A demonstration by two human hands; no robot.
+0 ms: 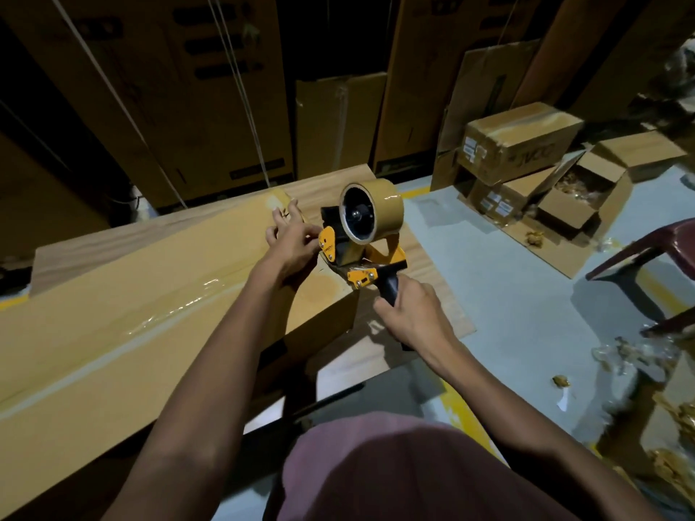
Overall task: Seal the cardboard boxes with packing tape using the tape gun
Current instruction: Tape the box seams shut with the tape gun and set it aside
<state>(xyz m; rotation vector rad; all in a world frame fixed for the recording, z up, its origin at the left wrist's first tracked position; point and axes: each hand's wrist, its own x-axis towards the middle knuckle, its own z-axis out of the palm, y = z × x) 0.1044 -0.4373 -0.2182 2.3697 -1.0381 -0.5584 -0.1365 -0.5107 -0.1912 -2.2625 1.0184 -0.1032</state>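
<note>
A long flat cardboard box (124, 325) lies across a wooden table (425, 253), with a strip of clear tape (176, 306) running along its top. A yellow and black tape gun (361, 238) carrying a brown tape roll (372, 208) stands over the box's right end. My right hand (410, 314) grips its black handle. At the gun's front, my left hand (293, 238) pinches something by the yellow side plate, apparently the tape end.
Tall cartons stand along the back wall. Small boxes (519, 144), one of them open (586, 204), sit on the grey floor at the right beside a dark red plastic chair (654, 250). Crumpled tape scraps (639, 355) litter the floor at the right.
</note>
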